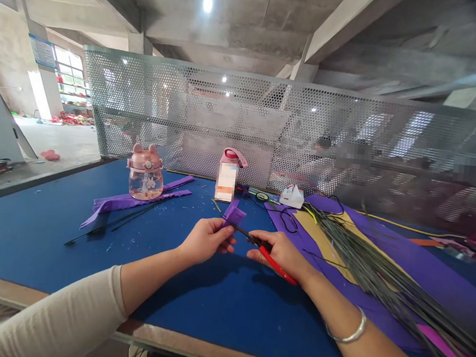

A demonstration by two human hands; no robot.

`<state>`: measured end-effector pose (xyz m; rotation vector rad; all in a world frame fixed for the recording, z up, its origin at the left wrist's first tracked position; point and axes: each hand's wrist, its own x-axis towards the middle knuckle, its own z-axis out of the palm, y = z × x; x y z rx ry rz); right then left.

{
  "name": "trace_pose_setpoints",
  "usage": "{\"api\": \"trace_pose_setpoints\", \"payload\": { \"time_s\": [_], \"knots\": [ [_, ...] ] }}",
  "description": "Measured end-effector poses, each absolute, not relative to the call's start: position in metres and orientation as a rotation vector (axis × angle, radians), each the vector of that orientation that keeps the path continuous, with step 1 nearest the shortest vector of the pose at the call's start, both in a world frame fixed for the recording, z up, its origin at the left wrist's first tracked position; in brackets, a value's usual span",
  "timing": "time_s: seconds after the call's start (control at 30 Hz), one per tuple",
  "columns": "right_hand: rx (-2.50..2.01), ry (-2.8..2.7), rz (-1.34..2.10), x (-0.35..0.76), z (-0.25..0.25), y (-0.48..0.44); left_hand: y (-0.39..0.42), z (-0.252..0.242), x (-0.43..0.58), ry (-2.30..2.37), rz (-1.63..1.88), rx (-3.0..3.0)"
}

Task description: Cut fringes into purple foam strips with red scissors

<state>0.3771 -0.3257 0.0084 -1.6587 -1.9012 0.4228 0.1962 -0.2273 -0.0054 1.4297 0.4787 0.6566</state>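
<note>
In my left hand (pixel 210 239), a small folded piece of purple crepe paper (pixel 234 214) is pinched between thumb and fingers, its ruffled end pointing up. My right hand (pixel 281 254) is closed around red-handled scissors (pixel 277 265). Their dark blades point left and reach the paper beside my left thumb; whether they are parted I cannot tell. Both hands are above the blue tabletop (pixel 192 303). To the left, long purple paper strips (pixel 113 204) lie by thin dark green stems (pixel 111 228).
A pink-lidded clear bottle (pixel 147 178) stands at left. A phone (pixel 226 182) leans upright against a pink bottle (pixel 232 154). On the right, a bundle of green wire stems (pixel 365 261) rests on purple sheets (pixel 432 259), near a white box (pixel 292 196). A perforated metal screen (pixel 145 96) runs behind.
</note>
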Motion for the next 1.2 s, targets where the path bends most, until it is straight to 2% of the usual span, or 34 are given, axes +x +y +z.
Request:
{"api": "trace_pose_setpoints", "payload": {
  "time_s": [0.53, 0.9, 1.2],
  "knots": [
    [-1.736, -1.853, 0.418, 0.38, 0.009, -0.323, -0.225, -0.004, 0.194, 0.533, 0.538, 1.533],
    [-1.45, -1.892, 0.906, 0.382, 0.016, -0.33, -0.22, -0.007, 0.196, 0.508, 0.692, 1.447],
    [-1.463, -1.914, 0.802, 0.373, 0.012, -0.327, -0.223, -0.009, 0.197, 0.487, 0.733, 1.528]
  ]
}}
